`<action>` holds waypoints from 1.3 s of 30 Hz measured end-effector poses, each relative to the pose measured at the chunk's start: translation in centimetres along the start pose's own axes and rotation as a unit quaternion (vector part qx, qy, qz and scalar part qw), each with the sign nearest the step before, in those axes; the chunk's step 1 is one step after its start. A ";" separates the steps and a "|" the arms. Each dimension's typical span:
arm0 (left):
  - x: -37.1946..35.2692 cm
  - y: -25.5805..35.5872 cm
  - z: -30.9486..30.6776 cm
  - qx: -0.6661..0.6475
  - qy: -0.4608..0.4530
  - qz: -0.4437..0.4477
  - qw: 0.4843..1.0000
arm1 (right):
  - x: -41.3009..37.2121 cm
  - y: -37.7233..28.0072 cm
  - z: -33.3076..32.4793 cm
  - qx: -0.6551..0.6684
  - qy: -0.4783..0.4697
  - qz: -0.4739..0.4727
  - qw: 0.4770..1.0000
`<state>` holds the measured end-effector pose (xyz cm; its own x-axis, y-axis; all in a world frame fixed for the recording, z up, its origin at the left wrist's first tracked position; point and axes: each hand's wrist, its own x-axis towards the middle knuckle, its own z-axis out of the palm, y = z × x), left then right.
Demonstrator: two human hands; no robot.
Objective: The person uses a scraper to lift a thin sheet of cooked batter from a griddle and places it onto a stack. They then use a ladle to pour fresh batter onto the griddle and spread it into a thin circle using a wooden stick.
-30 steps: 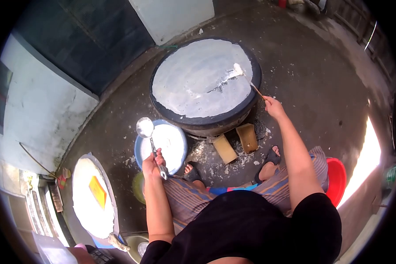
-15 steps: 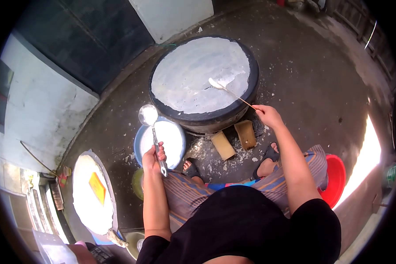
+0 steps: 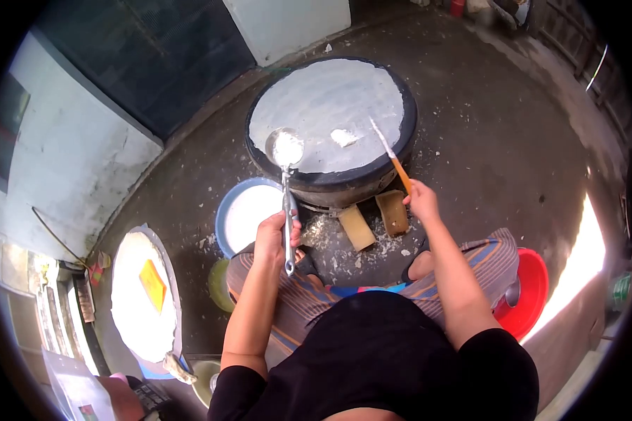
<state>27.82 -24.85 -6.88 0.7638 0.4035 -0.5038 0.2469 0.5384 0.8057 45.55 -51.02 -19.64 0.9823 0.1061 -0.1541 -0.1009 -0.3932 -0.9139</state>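
Observation:
My left hand [image 3: 272,237] is closed round the grey handle of a metal ladle [image 3: 286,203]. White batter coats its bowl, which hangs over the near-left rim of a large round black griddle [image 3: 330,177]. A thin pale sheet of batter [image 3: 309,105] covers most of the griddle top, with a thicker white dab [image 3: 343,137] right of the ladle. My right hand [image 3: 422,201] grips the orange-brown handle of a thin spatula [image 3: 391,154]. Batter whitens its blade, seen edge-on over the griddle's right side. Below the ladle stands a blue basin [image 3: 222,217] of white batter.
Two bricks [image 3: 357,228] sit before the griddle among scattered white flakes. At left, a round tray carries a pile of white sheets [image 3: 135,316] with an orange flat piece [image 3: 152,284] on top. A red basin [image 3: 537,295] stands right of my knee. A pale wall [image 3: 77,133] borders the left.
The ladle has swung from above the blue basin to the griddle's near-left edge. The spatula has moved right, away from the dab, and turned edge-on.

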 end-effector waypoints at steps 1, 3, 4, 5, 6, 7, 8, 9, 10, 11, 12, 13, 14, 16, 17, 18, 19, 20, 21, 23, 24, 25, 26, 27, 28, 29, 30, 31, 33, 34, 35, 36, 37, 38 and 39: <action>0.6 -0.4 0.4 0.009 -0.009 -0.002 1.000 | -0.9 0.9 1.5 -0.004 0.004 -0.042 0.999; 2.0 -1.0 1.4 0.016 -0.021 -0.003 1.000 | -2.3 0.8 4.1 0.004 -0.044 -0.052 0.998; 2.1 -1.0 2.6 0.029 0.000 -0.006 1.000 | -3.0 0.2 4.8 0.011 -0.071 -0.061 0.996; 2.7 -1.3 3.1 0.046 0.005 -0.010 0.999 | -2.9 0.1 4.8 0.010 -0.072 -0.062 0.995; 3.5 -1.7 3.4 0.064 0.009 -0.013 0.998 | -2.9 -0.1 4.8 0.022 -0.099 -0.046 0.994; 3.9 -1.8 3.9 0.064 0.009 -0.010 0.998 | -2.8 -0.7 4.8 0.035 -0.124 -0.032 0.991; 4.3 -1.9 4.5 0.075 0.026 -0.002 0.997 | -3.0 -1.1 4.7 0.036 -0.124 -0.034 0.991; 4.8 -2.1 5.0 0.084 0.044 0.005 0.995 | -3.6 -2.3 4.1 0.050 -0.113 -0.007 0.992; 5.6 -2.4 5.3 0.081 0.045 0.006 0.996 | -4.0 -2.8 3.8 0.063 -0.104 0.021 0.992; 6.4 -2.8 5.4 0.110 0.058 0.016 0.992 | -3.6 -1.7 4.5 0.060 -0.106 0.020 0.992; 7.0 -3.2 5.7 0.138 0.071 0.027 0.988 | -3.0 0.2 5.6 0.010 -0.059 -0.036 0.998; 7.3 -3.5 6.2 0.131 0.081 0.048 0.987 | -3.0 0.6 6.1 -0.041 -0.011 -0.093 0.995; 7.5 -4.0 6.4 0.129 0.083 0.048 0.987 | -3.3 1.1 7.1 -0.030 -0.024 -0.073 0.997; 7.9 -4.5 6.7 0.148 0.059 0.034 0.987 | -4.4 1.0 9.4 0.070 -0.069 -0.047 0.994; 7.7 -4.8 6.5 0.129 0.024 0.033 0.991 | -4.2 0.9 10.1 0.144 -0.118 0.035 0.982; 7.5 -4.5 6.5 0.128 0.025 0.034 0.991 | -4.6 -0.3 9.5 0.143 -0.118 0.035 0.982; 7.0 -3.8 6.6 -0.008 0.029 -0.026 0.999 | -5.3 -2.4 8.1 0.140 -0.119 0.028 0.983; 6.6 -3.1 6.4 -0.143 0.032 -0.085 0.985 | -5.7 -3.6 7.5 0.137 -0.120 0.022 0.983; 6.5 -2.3 5.7 -0.208 0.011 -0.117 0.971 | -5.2 -2.9 7.0 0.114 -0.105 -0.068 0.986; 6.5 -1.5 2.8 -0.412 -0.166 -0.215 0.870 | -5.2 -4.1 5.5 0.092 -0.051 -0.175 0.979; 5.7 -0.8 2.2 -0.478 -0.215 -0.240 0.817 | -4.8 -4.5 4.9 0.117 -0.041 -0.185 0.975; 4.7 0.1 1.7 -0.510 -0.255 -0.244 0.784 | -4.1 -4.9 4.3 0.134 -0.018 -0.121 0.983; 3.7 1.2 1.1 -0.542 -0.296 -0.244 0.748 | -3.2 -5.1 3.6 0.149 0.004 -0.059 0.987; 3.2 1.8 0.7 -0.542 -0.300 -0.232 0.750 | 0.4 0.1 4.6 0.053 0.056 -0.141 0.987; 2.5 2.6 0.2 -0.540 -0.307 -0.219 0.753 | 0.7 1.5 5.8 0.053 0.054 -0.142 0.987; 1.8 3.4 -0.5 -0.536 -0.305 -0.208 0.759 | 0.0 2.7 6.8 -0.025 0.070 -0.194 0.978; 1.3 4.1 -1.4 -0.533 -0.304 -0.199 0.764 | -1.0 3.5 7.5 -0.103 0.086 -0.244 0.960; 1.2 4.7 -2.8 -0.513 -0.291 -0.180 0.787 | -3.3 3.1 8.0 -0.079 -0.059 -0.176 0.979; 1.5 5.2 -6.5 -0.480 -0.274 -0.154 0.819 | -7.6 -1.7 7.2 -0.120 -0.289 -0.113 0.943; 1.2 5.5 -7.9 -0.437 -0.184 -0.113 0.873 | -8.7 -3.6 6.4 -0.186 -0.371 -0.122 0.902; 0.9 5.7 -9.4 -0.398 -0.119 -0.098 0.904 | -8.2 -2.9 6.4 -0.186 -0.371 -0.122 0.902; 0.6 5.7 -10.7 -0.376 -0.072 -0.089 0.920 | -7.3 -1.6 6.3 -0.129 -0.327 -0.130 0.927; 1.4 4.4 -13.4 -0.264 -0.034 -0.032 0.963 | -6.5 -0.4 6.1 -0.071 -0.281 -0.138 0.947; 0.9 4.6 -14.4 -0.314 0.014 -0.096 0.944 | -5.2 0.2 5.5 0.031 -0.182 -0.196 0.963; 1.9 3.2 -17.7 -0.261 0.006 -0.103 0.960 | -3.0 1.9 5.1 0.063 -0.085 -0.179 0.978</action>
<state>19.50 -9.31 -10.77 0.7225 0.2553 -0.6425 0.0575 0.9039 0.4238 41.62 -47.46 -22.84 0.9192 0.3702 0.1342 0.2155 -0.1878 -0.9583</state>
